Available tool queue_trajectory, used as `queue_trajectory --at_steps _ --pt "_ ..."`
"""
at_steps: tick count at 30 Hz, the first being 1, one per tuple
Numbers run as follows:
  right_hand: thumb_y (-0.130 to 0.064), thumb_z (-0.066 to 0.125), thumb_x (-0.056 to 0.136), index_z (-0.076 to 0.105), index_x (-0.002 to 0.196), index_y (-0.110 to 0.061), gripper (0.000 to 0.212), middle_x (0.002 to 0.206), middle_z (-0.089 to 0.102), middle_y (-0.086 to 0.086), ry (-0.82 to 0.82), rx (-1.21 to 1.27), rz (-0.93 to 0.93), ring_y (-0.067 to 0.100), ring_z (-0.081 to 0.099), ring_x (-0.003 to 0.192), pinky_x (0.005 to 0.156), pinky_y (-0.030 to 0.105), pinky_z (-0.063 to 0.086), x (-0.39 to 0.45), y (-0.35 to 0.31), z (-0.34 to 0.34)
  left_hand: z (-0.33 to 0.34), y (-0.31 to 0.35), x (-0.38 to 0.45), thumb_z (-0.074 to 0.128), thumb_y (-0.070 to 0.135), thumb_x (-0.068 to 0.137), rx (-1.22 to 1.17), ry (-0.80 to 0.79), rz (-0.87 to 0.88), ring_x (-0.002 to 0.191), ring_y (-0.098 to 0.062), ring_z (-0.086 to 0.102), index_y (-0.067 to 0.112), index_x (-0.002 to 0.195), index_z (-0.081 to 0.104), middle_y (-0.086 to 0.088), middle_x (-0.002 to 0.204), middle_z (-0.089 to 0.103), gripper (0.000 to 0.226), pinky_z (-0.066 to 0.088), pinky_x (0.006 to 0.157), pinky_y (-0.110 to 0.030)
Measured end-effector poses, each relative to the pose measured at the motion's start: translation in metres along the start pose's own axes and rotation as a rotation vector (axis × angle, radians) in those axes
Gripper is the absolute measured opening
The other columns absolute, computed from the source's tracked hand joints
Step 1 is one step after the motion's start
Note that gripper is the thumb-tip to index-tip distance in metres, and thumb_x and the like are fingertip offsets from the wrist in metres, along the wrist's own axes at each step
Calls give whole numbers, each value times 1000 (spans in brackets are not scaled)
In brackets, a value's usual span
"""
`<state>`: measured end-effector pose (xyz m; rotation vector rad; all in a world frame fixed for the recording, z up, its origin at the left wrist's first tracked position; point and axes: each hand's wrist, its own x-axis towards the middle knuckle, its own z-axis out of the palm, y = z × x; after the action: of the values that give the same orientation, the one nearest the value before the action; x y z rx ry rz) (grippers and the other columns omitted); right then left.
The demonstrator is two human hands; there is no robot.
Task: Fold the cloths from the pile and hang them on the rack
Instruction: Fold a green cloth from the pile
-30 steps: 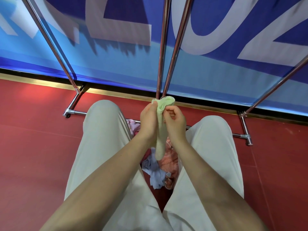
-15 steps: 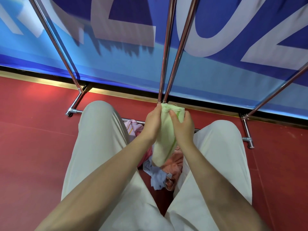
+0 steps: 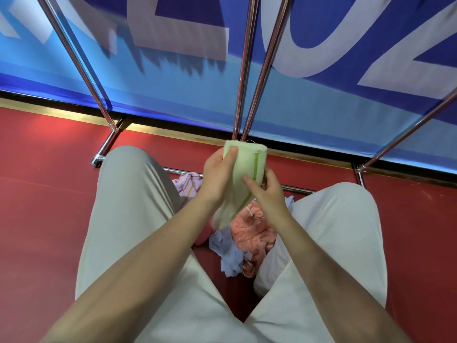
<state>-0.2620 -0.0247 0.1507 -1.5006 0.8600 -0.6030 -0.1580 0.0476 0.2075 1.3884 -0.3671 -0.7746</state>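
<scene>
A pale green cloth (image 3: 243, 167) with a darker green stripe hangs folded over the near end of the rack's two chrome rails (image 3: 249, 78). My left hand (image 3: 217, 177) grips its left side, thumb on the front near the top. My right hand (image 3: 264, 191) pinches its right edge lower down. Below, between my knees, lies the pile of cloths (image 3: 249, 233): orange, light blue and pink pieces on the floor.
The chrome rack's legs and base bars (image 3: 106, 149) stand on the red floor (image 3: 37, 206), another leg at the right (image 3: 359, 172). A blue banner wall (image 3: 173, 90) rises just behind the rack. My trouser legs (image 3: 128, 206) flank the pile.
The green cloth went from a narrow bunch between both hands to spread wider over the rail ends. My right hand slid down its right edge; my left hand stayed near the top.
</scene>
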Motion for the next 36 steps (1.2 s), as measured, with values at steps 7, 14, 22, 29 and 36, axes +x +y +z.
queue_trajectory --at_steps 7,14,22,29,36 --pt "-25 80 76 62 97 -12 31 88 69 0 -78 -241 101 17 66 85 81 40 56 9 34 12 -4 1 -2 49 11 100 -28 -37 13 66 5 62 -3 112 63 -1 86 65 24 48 60 -13" --pt "-20 68 88 65 110 -5 27 101 70 6 -243 -271 198 8 64 84 75 22 50 14 49 24 -31 17 17 57 27 94 -144 89 23 87 -18 67 19 88 71 -3 91 74 18 52 81 -38" --pt "-14 49 96 54 99 -18 7 84 55 -9 -137 -229 161 6 52 77 62 17 41 19 25 37 -77 34 47 50 26 99 -440 343 9 75 -14 65 14 95 64 -5 91 67 19 53 62 -25" --pt "-25 50 91 52 81 -25 11 74 51 -7 -89 -153 19 3 45 64 59 21 35 6 8 24 -91 18 56 48 26 101 -489 426 -57 83 -17 65 15 98 61 -6 97 66 18 53 77 -34" --pt "-19 62 92 64 87 -13 8 73 59 -8 -98 -231 -35 -6 53 59 55 9 39 24 -27 2 -93 24 68 49 14 97 -312 384 -46 67 -13 51 13 97 58 -2 80 54 10 44 58 -23"
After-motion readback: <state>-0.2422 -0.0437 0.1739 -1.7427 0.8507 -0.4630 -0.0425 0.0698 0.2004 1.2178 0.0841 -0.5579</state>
